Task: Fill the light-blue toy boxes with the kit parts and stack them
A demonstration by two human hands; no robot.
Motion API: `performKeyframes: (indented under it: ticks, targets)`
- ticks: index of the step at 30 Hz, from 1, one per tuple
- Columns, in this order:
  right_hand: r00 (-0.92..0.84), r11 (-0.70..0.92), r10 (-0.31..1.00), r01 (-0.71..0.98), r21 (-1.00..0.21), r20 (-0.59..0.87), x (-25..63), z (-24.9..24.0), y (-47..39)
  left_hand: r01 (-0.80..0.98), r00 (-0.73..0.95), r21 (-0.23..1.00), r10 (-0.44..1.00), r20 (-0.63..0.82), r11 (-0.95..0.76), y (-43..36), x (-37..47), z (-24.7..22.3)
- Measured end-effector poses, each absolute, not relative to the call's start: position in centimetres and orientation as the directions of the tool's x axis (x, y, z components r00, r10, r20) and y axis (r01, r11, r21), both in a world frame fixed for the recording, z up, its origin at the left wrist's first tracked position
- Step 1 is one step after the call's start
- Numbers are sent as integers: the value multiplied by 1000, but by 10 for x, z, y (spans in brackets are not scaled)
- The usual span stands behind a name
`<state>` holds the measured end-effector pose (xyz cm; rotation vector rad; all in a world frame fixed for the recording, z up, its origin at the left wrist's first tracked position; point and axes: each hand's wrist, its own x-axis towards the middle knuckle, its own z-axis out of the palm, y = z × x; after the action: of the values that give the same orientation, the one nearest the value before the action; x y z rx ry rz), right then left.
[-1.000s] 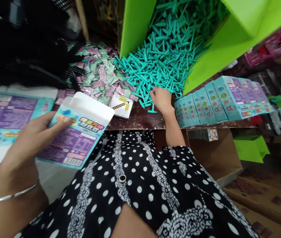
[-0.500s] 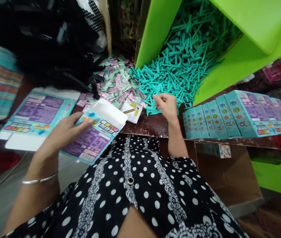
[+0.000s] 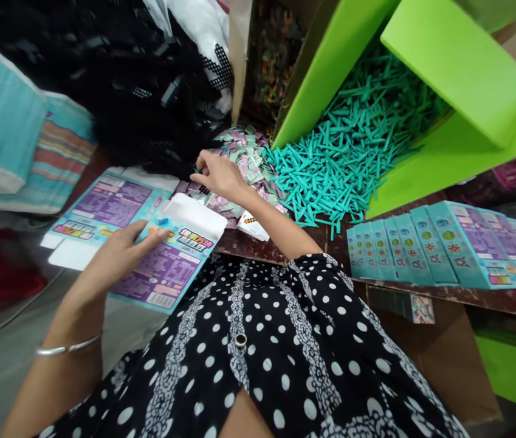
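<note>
My left hand [image 3: 123,249] is closed on a turquoise and purple cardboard box [image 3: 166,274], thumb on the printed front. The white flap of this box stands up at its top end. My right hand [image 3: 221,176] is over the left side of a pile of small pink and green packets [image 3: 253,158], near a heap of black plastic pieces [image 3: 148,109]. Its thumb and forefinger are apart, and nothing shows between them. Below my right wrist a small white printed leaflet [image 3: 252,226] lies on the table, partly hidden by the forearm.
Teal pointed plastic pieces [image 3: 330,173] spill from a bright green bin [image 3: 444,67]. Closed turquoise boxes [image 3: 426,243] stand in a row at the right. Another flat box [image 3: 107,204] lies at the left, near stacked flattened boxes [image 3: 16,115]. An open brown carton [image 3: 453,359] is below the table.
My right hand has moved left from the teal pieces to the packets beside the black heap. My left hand keeps hold of the box. The view has shifted slightly.
</note>
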<state>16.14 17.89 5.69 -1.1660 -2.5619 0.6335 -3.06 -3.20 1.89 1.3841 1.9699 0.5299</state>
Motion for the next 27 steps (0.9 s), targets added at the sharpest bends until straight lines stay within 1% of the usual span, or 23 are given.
performKeyframes:
  ticks: [2, 4, 7, 10, 14, 17, 19, 21, 24, 27]
  targets:
    - [-658, 598, 753, 662, -451, 32, 146, 43, 191, 650, -246, 648, 917, -314, 397, -36, -41, 15]
    - [-650, 603, 758, 666, -439, 56, 140, 37, 200, 632, -269, 651, 907, -323, 420, -39, -49, 10]
    - [-610, 601, 778, 651, -464, 151, 145, 40, 213, 589, -319, 668, 890, -325, 455, -42, -56, 1]
    - [-633, 632, 748, 589, -503, 198, 149, 46, 224, 576, -350, 665, 879, -324, 475, -39, -56, -9]
    - [-713, 677, 686, 553, -486, 145, 131, 43, 219, 583, -345, 665, 883, -318, 467, -34, -50, -16]
    - [-738, 694, 669, 575, -433, 91, 112, 44, 205, 578, -356, 666, 880, -314, 471, -33, -47, -18]
    - [-741, 708, 665, 589, -389, 89, 105, 51, 199, 576, -346, 675, 886, -310, 461, -35, -48, -18]
    - [-741, 720, 661, 584, -374, 117, 109, 62, 201, 572, -326, 688, 893, -309, 447, -36, -50, -18]
    - [-724, 726, 660, 546, -419, 201, 132, 84, 211, 559, -314, 704, 897, -310, 439, -36, -52, -16]
    - [-670, 690, 687, 481, -540, 282, 165, 101, 217, 535, -319, 732, 903, -287, 422, -33, -49, -12]
